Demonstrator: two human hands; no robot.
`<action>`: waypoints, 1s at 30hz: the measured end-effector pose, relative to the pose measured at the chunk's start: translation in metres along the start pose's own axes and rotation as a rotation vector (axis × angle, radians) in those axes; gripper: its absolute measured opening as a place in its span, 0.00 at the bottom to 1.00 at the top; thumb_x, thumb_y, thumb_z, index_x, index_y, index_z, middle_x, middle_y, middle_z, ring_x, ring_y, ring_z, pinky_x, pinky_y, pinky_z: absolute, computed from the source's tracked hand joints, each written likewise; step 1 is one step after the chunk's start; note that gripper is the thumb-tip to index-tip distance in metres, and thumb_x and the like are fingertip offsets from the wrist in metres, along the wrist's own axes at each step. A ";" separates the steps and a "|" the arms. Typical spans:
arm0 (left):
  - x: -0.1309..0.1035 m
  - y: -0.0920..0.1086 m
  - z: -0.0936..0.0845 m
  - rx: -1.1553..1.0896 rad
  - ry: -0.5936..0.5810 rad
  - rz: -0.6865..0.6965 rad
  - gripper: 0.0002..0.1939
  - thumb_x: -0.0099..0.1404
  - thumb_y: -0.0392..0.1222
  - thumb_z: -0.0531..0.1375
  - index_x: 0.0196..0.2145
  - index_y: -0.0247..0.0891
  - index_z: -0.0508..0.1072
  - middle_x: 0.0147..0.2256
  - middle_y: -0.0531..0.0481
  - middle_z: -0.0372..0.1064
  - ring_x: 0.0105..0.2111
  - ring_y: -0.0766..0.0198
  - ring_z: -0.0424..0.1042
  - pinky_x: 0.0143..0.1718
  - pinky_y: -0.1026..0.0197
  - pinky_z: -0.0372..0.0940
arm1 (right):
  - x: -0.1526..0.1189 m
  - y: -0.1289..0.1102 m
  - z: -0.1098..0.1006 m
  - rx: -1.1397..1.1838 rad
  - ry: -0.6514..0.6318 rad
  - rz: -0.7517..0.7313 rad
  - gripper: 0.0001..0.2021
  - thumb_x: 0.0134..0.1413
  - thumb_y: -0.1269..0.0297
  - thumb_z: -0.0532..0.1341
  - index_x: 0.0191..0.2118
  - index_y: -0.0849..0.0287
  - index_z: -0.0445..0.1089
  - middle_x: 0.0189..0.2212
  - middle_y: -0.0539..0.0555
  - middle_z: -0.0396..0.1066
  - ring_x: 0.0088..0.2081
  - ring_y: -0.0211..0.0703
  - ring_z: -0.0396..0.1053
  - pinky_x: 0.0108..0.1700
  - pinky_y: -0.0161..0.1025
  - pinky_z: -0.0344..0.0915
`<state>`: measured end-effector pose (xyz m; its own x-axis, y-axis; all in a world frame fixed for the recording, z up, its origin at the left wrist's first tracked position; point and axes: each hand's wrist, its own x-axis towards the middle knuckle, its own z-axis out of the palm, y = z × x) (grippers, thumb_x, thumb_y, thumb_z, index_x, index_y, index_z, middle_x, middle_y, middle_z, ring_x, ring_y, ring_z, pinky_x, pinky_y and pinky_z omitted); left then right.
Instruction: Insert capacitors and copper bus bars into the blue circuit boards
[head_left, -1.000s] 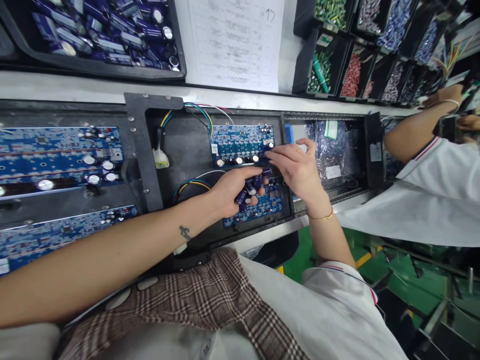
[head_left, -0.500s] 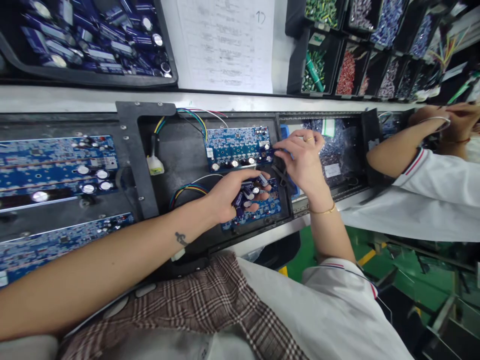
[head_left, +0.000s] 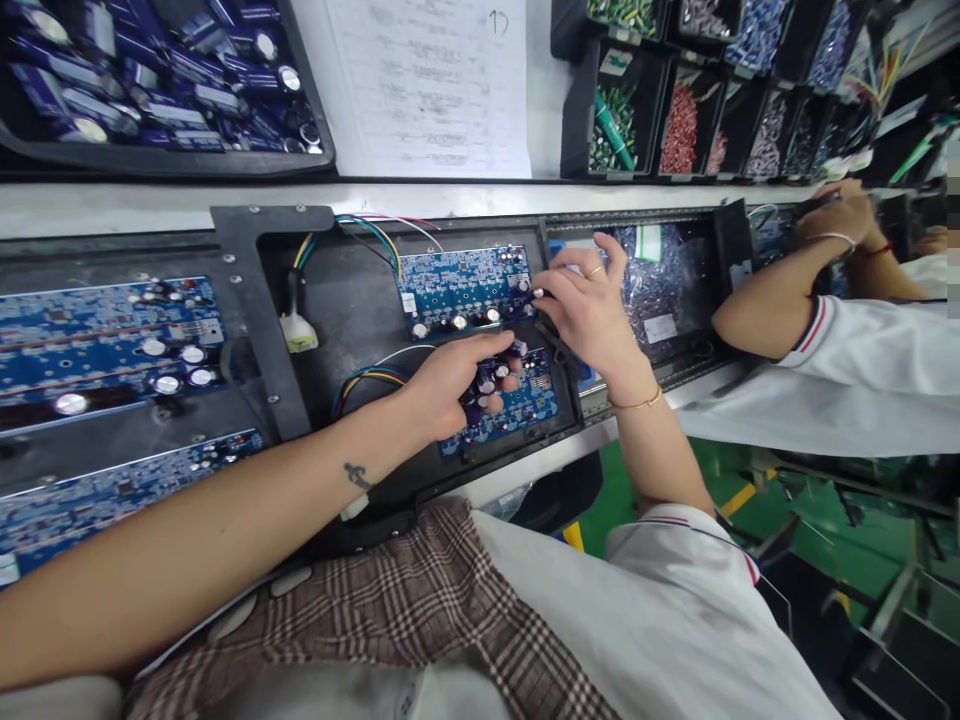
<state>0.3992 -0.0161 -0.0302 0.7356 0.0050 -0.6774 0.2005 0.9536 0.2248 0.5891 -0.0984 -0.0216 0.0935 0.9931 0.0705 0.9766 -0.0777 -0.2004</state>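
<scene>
My left hand is curled, palm up, around several dark purple cylindrical capacitors. It hangs over a lower blue circuit board, hiding part of it. My right hand pinches a small capacitor between thumb and forefinger, at the right end of the upper blue circuit board. Whether that capacitor touches the board I cannot tell. Several round capacitors stand along the upper board's near edge and at its right end. Both boards lie in a black tray, with coloured wires at their left ends.
A black bin of large purple capacitors stands at the back left, beside a printed sheet. Black parts boxes fill the back right. More boards lie leftward. A co-worker's arm reaches in from the right.
The view has shifted slightly. My right fingers have tilted, and a capacitor's silver end now shows in their pinch. The left hand still cups its capacitors. The co-worker's hands have moved.
</scene>
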 end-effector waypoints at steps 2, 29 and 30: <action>0.001 -0.002 0.001 -0.008 0.017 0.029 0.08 0.67 0.40 0.59 0.32 0.34 0.69 0.27 0.51 0.65 0.18 0.73 0.64 0.12 0.74 0.53 | -0.006 -0.011 -0.006 0.004 0.045 0.027 0.12 0.66 0.63 0.53 0.50 0.44 0.68 0.41 0.51 0.74 0.55 0.56 0.64 0.63 0.69 0.43; -0.030 -0.050 0.008 0.043 0.007 0.056 0.13 0.70 0.43 0.52 0.40 0.33 0.73 0.29 0.46 0.72 0.18 0.68 0.67 0.12 0.70 0.55 | -0.032 0.000 0.024 -0.009 0.232 0.183 0.05 0.62 0.61 0.58 0.42 0.53 0.69 0.40 0.53 0.74 0.53 0.52 0.65 0.62 0.62 0.50; -0.030 -0.050 0.008 0.045 0.007 0.067 0.12 0.70 0.42 0.52 0.39 0.33 0.73 0.29 0.46 0.72 0.18 0.68 0.67 0.12 0.70 0.55 | -0.031 0.000 0.024 -0.021 0.223 0.157 0.05 0.62 0.62 0.58 0.41 0.53 0.70 0.40 0.53 0.74 0.53 0.52 0.65 0.62 0.63 0.49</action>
<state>0.3727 -0.0662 -0.0155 0.7441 0.0702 -0.6644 0.1803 0.9364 0.3009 0.5817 -0.1269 -0.0469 0.2820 0.9251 0.2541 0.9504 -0.2332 -0.2057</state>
